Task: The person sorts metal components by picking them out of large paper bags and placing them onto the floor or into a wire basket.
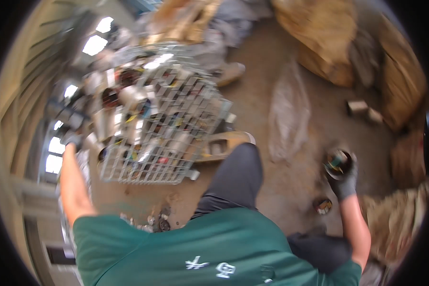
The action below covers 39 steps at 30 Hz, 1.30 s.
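In a dark glove, my right hand (pixel 346 183) is closed round an open metal cylinder (pixel 337 164), held low on the right. Green and other coloured parts show inside its mouth. On the floor just below it lies a smaller round piece (pixel 322 205) with a dark rim. My left hand (pixel 73 139), also gloved, reaches out at the far left, beside a dark grey-blue object (pixel 67 114). Its fingers are blurred, so whether it grips that object is unclear. Near it stands a wire mesh cage (pixel 145 175) heaped with metal cylinders and mixed parts.
A wooden pallet (pixel 233 141) shows by the cage. Clear plastic sheeting (pixel 289 114) lies on the brown floor. Large tan sacks (pixel 319 38) are piled at the far right, and a pale block (pixel 357 107) sits near them. Small scraps (pixel 163 221) lie by my left side.
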Available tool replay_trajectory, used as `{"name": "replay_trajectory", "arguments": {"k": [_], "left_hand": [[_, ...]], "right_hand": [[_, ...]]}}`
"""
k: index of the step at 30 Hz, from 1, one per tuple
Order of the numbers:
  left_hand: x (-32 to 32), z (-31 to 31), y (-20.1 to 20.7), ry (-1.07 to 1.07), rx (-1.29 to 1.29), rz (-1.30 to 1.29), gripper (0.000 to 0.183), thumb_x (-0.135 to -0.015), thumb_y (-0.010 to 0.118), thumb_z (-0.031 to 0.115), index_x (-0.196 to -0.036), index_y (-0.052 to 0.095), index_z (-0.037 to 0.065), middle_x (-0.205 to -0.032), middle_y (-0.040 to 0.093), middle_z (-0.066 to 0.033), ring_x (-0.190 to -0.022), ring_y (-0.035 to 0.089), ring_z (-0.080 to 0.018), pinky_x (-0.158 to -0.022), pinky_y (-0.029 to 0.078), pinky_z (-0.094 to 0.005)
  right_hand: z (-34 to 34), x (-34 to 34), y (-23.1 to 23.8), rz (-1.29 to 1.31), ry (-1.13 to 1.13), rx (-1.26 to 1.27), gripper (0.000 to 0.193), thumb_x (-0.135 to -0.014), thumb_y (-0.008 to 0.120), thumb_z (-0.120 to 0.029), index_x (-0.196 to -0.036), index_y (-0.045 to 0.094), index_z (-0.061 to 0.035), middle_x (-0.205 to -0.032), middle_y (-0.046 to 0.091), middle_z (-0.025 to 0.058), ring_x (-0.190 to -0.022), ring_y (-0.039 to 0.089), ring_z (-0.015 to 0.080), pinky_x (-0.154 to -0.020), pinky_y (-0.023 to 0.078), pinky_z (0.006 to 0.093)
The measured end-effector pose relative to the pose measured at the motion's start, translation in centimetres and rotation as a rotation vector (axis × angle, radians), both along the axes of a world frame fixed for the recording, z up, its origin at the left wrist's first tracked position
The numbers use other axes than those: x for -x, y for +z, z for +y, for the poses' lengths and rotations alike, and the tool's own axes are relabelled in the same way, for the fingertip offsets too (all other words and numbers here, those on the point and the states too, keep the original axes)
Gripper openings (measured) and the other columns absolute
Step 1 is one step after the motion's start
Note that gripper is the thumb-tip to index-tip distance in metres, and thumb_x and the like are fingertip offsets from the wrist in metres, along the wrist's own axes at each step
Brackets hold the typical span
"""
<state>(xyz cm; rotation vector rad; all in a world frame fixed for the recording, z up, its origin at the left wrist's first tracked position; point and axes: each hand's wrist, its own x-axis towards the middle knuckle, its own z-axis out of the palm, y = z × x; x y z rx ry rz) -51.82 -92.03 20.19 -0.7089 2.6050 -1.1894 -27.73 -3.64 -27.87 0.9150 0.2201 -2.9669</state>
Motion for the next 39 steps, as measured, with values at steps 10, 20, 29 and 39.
{"name": "replay_trajectory", "arguments": {"k": [10,20,29,39], "left_hand": [[-8.7,56.7,-26.2,-1.305,-1.338,-0.243,0.066,-0.072,0.076,-0.004,-0.133,0.053,0.004,-0.125,0.059,-0.0092,-0.118,0.055,-0.0207,-0.100,0.045,-0.0333],[-18.5,69.7,-38.8,-1.568,-1.438,-0.491,0.096,-0.056,0.089,0.021,-0.140,0.044,0.014,-0.133,0.048,-0.0183,-0.120,0.049,-0.0409,-0.102,0.043,-0.0489],[-5.3,51.7,-25.3,-1.352,-1.290,0.374,0.069,-0.076,0.077,0.006,-0.138,0.046,0.009,-0.125,0.055,-0.0108,-0.113,0.056,-0.0242,-0.096,0.049,-0.0361],[7.5,18.5,-12.0,-0.265,-1.200,1.169,0.048,-0.101,0.043,0.033,-0.136,0.055,0.003,-0.121,0.064,-0.0160,-0.109,0.061,-0.0271,-0.089,0.051,-0.0395]], "right_hand": [[-1.6,-2.2,-0.1,-0.120,-0.075,0.278,0.065,-0.086,0.063,-0.054,-0.136,0.050,-0.0148,-0.140,0.051,0.0127,-0.126,0.049,0.0346,-0.110,0.039,0.0559],[-5.7,-4.9,-0.2,0.106,0.108,0.121,0.075,-0.088,0.062,-0.059,-0.144,0.037,-0.0149,-0.139,0.047,0.0153,-0.128,0.048,0.0343,-0.101,0.044,0.0615],[8.1,-5.9,-17.0,-0.471,0.510,-1.486,0.062,-0.088,0.065,-0.042,-0.128,0.055,0.0048,-0.107,0.070,0.0206,-0.092,0.069,0.0291,-0.084,0.054,0.0357],[11.0,0.6,-20.9,-0.333,0.374,-1.315,0.050,-0.086,0.068,-0.017,-0.130,0.057,0.0023,-0.120,0.067,0.0151,-0.109,0.062,0.0233,-0.097,0.047,0.0344]]}}
